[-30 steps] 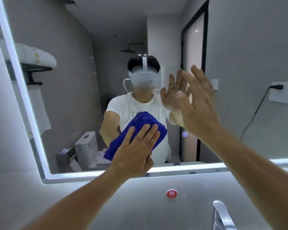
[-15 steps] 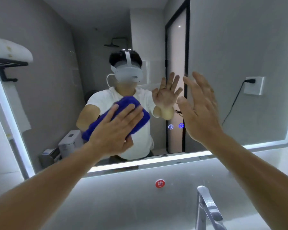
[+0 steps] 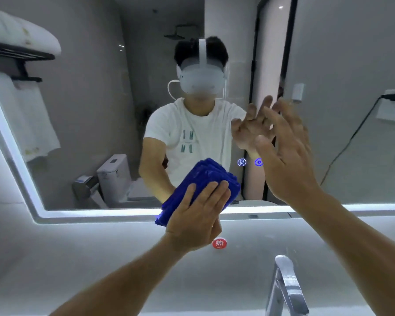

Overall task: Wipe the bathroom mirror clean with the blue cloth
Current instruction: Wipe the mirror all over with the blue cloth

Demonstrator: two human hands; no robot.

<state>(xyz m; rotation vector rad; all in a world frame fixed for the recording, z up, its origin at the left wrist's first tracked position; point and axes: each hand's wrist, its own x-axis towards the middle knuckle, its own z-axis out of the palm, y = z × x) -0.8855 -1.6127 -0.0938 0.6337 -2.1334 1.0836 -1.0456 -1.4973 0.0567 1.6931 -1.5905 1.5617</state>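
Note:
A large wall mirror [image 3: 89,106] with a lit white border fills the upper view. My left hand [image 3: 198,215] presses a folded blue cloth [image 3: 205,176] flat against the glass at the mirror's bottom edge, near the middle; the cloth's lower corner overlaps the lit border. My right hand [image 3: 287,156] is raised to the right of the cloth, fingers spread, palm toward the glass, holding nothing. I cannot tell whether it touches the glass. The mirror reflects a person in a white shirt and both hands.
A chrome faucet [image 3: 285,286] rises at the bottom right. A round red sticker [image 3: 219,243] sits on the grey wall below the mirror. Two small blue touch icons [image 3: 241,162] glow on the glass. A wall socket [image 3: 393,108] with a black cord is at the right.
My left hand has slid the blue cloth down and to the right, from mid-mirror to the bottom edge. The right hand stayed raised and drifted slightly. The view shifted.

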